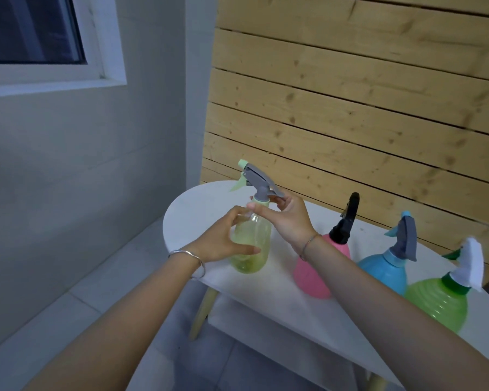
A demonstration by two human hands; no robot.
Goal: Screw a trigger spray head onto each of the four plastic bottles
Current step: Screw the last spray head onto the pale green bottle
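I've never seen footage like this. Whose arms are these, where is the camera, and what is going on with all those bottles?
There is no machine here: these are a person's two bare arms, filmed by one wide-angle camera worn on the head, looking forward and down. That is why the arms seem to reach out from the bottom of the picture.

On the white table stand four plastic spray bottles. The left hand steadies the pale yellow-green bottle by its body. The right hand has its fingers at the collar of that bottle's grey trigger head, as if turning it.

To the right stand a pink bottle with a black head, a blue bottle with a grey head, and a green bottle with a white head. All three heads sit on their bottles; how tightly, the picture cannot show.
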